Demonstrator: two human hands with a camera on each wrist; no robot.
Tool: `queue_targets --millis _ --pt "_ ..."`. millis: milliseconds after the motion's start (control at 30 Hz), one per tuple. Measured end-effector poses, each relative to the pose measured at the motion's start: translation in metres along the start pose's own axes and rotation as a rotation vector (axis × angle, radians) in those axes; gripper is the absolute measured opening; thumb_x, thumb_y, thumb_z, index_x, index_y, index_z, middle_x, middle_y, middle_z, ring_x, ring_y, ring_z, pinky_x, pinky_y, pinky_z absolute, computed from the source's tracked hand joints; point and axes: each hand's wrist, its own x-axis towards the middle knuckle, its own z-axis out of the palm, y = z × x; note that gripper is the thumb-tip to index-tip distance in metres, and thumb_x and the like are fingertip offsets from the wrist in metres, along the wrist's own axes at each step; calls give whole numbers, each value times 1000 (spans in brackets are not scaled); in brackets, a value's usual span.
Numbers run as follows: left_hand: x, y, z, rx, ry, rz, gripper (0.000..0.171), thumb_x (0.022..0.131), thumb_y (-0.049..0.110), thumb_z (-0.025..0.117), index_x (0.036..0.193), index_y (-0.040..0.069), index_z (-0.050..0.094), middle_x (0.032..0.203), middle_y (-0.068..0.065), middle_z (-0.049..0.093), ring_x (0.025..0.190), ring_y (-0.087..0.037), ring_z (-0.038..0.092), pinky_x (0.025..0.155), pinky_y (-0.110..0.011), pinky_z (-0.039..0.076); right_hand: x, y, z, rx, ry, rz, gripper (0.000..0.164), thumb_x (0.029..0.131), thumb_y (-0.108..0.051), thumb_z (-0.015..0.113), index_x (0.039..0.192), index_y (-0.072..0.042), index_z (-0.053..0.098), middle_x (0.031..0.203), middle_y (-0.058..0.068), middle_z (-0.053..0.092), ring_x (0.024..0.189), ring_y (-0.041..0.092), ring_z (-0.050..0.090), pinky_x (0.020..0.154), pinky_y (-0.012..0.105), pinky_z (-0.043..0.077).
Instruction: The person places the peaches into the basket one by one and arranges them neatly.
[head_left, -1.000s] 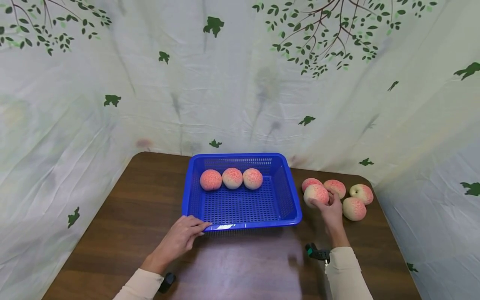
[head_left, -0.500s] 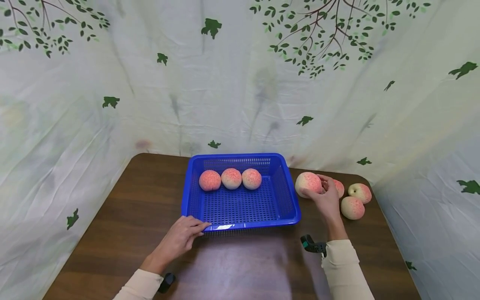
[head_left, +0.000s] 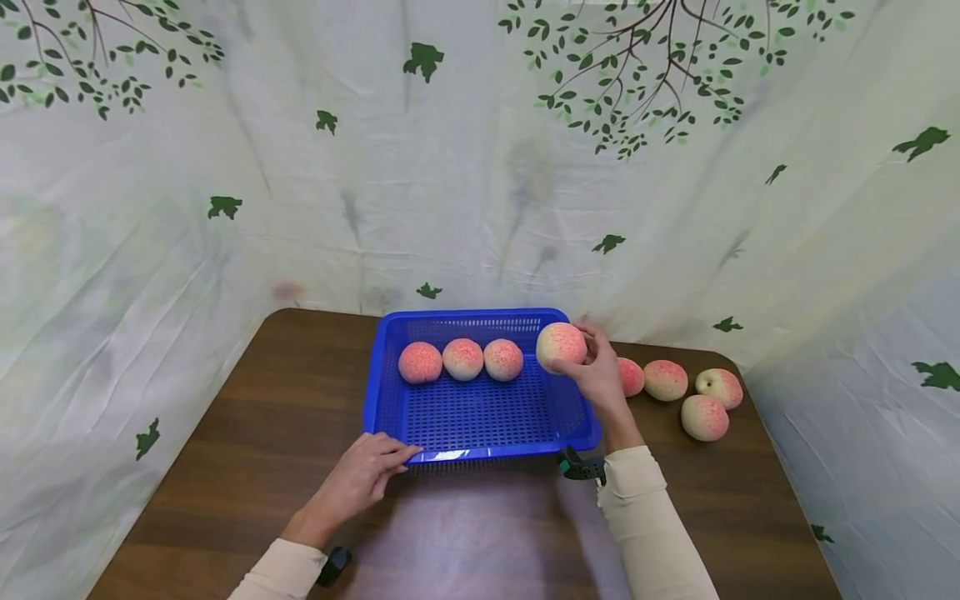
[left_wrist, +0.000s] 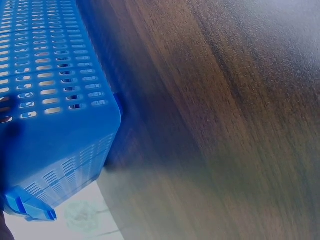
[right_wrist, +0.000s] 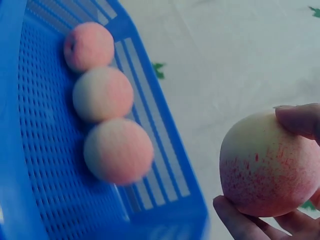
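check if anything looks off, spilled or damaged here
Nothing stands out. The basket looks upright, with three peaches in a neat row inside; four others lie on the table beside it, and one peach is in the right grip. No visible damage.

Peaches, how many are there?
8: three peaches in a row in the blue basket, one peach in the right hand, and four peaches on the table, one partly behind that hand. Others could be hidden.
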Motion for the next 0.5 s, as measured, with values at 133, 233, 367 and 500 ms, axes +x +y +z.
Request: queue_targets --millis 133,233,367,500 --pt "-1 -1 1 -7 1 1 30 72 3 74 102 7 75 90 2 70 79 -14 59 69 -30 42 2 -5 23 26 -50 -17 75 76 1 77 140 -5 40 135 20 46 113 35 53 89 41 47" --pt "-1 -1 1 -9 4 1 30 72 3 75 102 6 75 90 2 70 78 -14 59 69 -30 42 5 -3 39 43 -85 -31 75 76 1 77 141 -4 40 134 21 47 113 37 54 89 41 47" --pt "0 0 0 -9 18 9 32 69 0 77 101 6 76 89 2 69 78 -14 59 69 -30 42 11 6 60 43 -106 -43 74 73 1 79 138 -6 43 133 19 49 113 36 55 89 43 47" --pt "0 0 -1 -8 24 15 32 69 0 77 101 6 75 89 2 69 78 -14 59 69 -30 42 13 11 80 50 -117 -39 72 71 3 81 133 -7 47 128 19 52 111 34 56 88 44 48"
